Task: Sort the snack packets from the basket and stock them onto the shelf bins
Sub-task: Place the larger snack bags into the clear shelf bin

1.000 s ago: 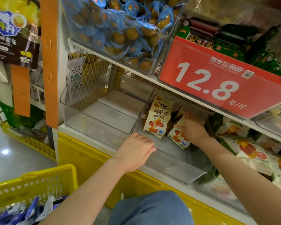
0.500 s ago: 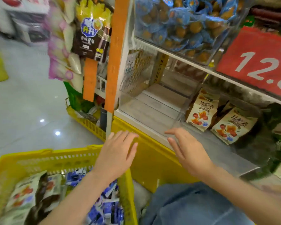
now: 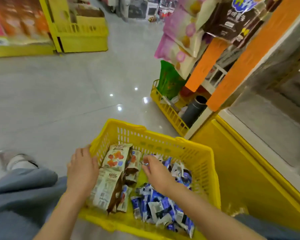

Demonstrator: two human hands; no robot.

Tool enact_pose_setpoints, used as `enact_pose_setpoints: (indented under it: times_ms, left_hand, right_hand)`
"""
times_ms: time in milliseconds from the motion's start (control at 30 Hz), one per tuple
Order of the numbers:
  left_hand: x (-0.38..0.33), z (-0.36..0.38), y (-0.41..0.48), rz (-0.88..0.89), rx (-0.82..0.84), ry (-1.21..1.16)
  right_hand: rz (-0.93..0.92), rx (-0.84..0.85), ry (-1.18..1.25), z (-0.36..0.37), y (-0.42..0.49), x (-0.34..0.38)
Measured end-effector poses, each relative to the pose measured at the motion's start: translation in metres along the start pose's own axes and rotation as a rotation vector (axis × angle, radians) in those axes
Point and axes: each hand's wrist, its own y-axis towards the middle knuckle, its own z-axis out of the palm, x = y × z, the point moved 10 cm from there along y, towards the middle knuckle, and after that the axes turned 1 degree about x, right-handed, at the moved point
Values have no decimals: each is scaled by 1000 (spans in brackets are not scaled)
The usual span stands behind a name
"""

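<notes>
Hovering in yellow basket (image 3: 163,138): left hand (image 3: 81,168) spread over cream packets (image 3: 115,157); right hand (image 3: 157,173) curled, grip unclear

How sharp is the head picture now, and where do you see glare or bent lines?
Head view: motion blur smears the far shelves at upper left and the shoe. The yellow basket, left hand and right hand are soft but recognisable, and small print on the cream packets is unreadable. White glare spots sit on the glossy floor. The wide lens slants the orange post.
</notes>
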Motion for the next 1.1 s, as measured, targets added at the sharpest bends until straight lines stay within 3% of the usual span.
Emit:
enact_pose_setpoints:
  times_ms: [100, 200, 333, 633, 800, 967, 1033, 1100]
  left_hand:
    - [29, 10, 8, -71, 45, -104]
    - [58, 14, 18, -140, 43, -221]
    - [64, 37, 17, -74, 179, -242]
    - [61, 37, 16, -54, 82, -349]
    - [62, 33, 11, -122, 68, -198]
    - [43, -5, -2, -123, -194, -289]
    - [32, 0, -4, -130, -111, -475]
    - [25, 17, -5, -195, 74, -679]
  right_hand:
    - [201, 74, 202, 52, 20, -11]
    - [248, 60, 260, 74, 42, -12]
    - [375, 34, 422, 84, 73, -21]
    - [591, 114, 803, 109, 111, -42]
    - [520, 176, 776, 87, 112, -36]
    - [381, 102, 714, 46, 94, -22]
    - [298, 98, 735, 30, 80, -7]
    - [223, 151, 744, 23, 64, 12]
